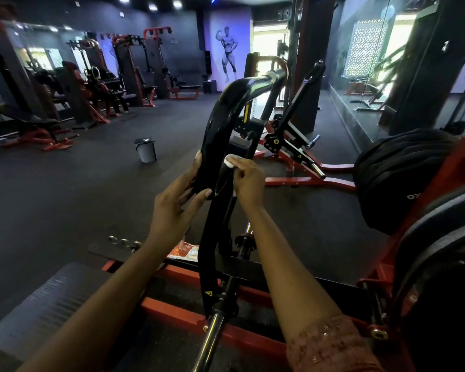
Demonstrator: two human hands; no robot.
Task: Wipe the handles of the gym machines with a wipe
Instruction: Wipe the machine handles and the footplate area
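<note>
**Gym clean-up: wipe [229,160] held against the black bar [218,124]**

The right hand [249,181] pinches a small white wipe between its thumb and curled fingers, so its grip is clamped on the wipe. It holds the wipe against the right side of the glossy bar, about halfway up. The left hand [177,202] lies on the other side of the same bar. Its fingers are straight and laid flat along the left edge, and the thumb stretches towards the front face, so that grip is apart and clasps nothing. The two hands sit just beside each other with the bar between them. A patterned sleeve [330,347] covers the right arm at the lower edge of the view.

The bar rises from a red frame [172,310] at the bottom, curves upward and bends over to the right near its top. A bright steel rod [211,336] sticks out at its foot. Behind the left wrist, an orange and white packet [184,251] lies on the machine. Black weight plates [397,178] are stacked on the right, near the right arm.

A grey bucket [145,150] with something dark across its top stands on the dark floor [78,197], well apart from the hands. Further off are red and black machines [134,68] along the left wall, a mural [228,53] of a muscular figure on the far wall, and a mirror [365,63] on the right.
</note>
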